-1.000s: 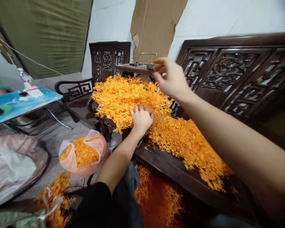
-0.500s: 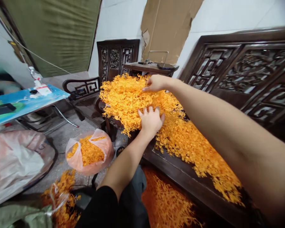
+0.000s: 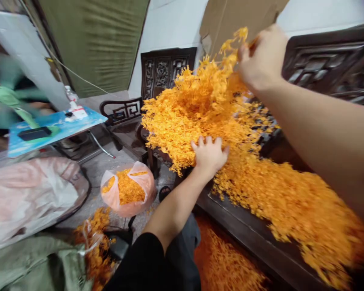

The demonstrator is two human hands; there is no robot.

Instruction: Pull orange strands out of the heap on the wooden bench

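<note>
A big heap of orange plastic sprigs (image 3: 188, 117) lies along the seat of a dark carved wooden bench (image 3: 255, 238). My left hand (image 3: 210, 153) rests flat on the heap's near edge, fingers spread. My right hand (image 3: 262, 56) is raised high at the back, closed on a tangled clump of orange sprigs (image 3: 227, 60) that trails down to the heap. Its fingertips are hidden behind the clump.
A pink plastic bag of orange sprigs (image 3: 128, 190) stands on the floor at left, with more sprigs loose below the bench (image 3: 227, 266). A carved chair (image 3: 130, 109), a blue-topped table (image 3: 54, 127), a pale sack (image 3: 30, 198) and cardboard (image 3: 230, 16) surround the spot.
My right hand dropped from the small table onto the heap, gripped a clump and has lifted it up and to the right. My left hand stayed pressed on the heap.
</note>
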